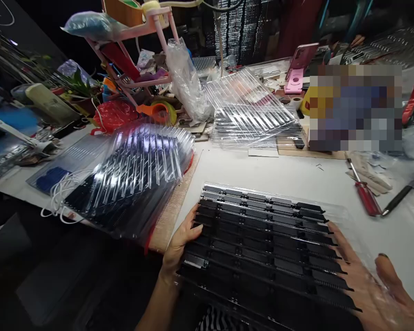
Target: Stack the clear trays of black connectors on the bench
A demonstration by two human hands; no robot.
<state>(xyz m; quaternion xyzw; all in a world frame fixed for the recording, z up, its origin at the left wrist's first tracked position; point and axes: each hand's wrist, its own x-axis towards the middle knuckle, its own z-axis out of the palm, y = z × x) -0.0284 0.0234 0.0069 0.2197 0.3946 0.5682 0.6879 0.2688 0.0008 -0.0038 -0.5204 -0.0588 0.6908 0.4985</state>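
Observation:
A clear plastic tray point(348, 216) filled with rows of black toothed parts point(255, 239) is held between my two hands at the front of the table. My left hand point(181, 241) grips its left edge, with the thumb on top and the other fingers hidden beneath. At the right edge, my right hand point(376, 280) is wrapped round the tray; its fingers show through the clear plastic underneath and the thumb sticks up outside. The tray tilts toward me, its near side over the table's front edge. One part at the left row end shows light-coloured teeth.
Stacked ribbed clear trays point(138, 165) lie on the left, more trays point(251, 110) at the back. A red-handled screwdriver point(367, 197) and a black pen-like tool point(405, 195) lie right. White cable point(64, 193) hangs over the left edge. A pink phone stand point(294, 82) stands behind.

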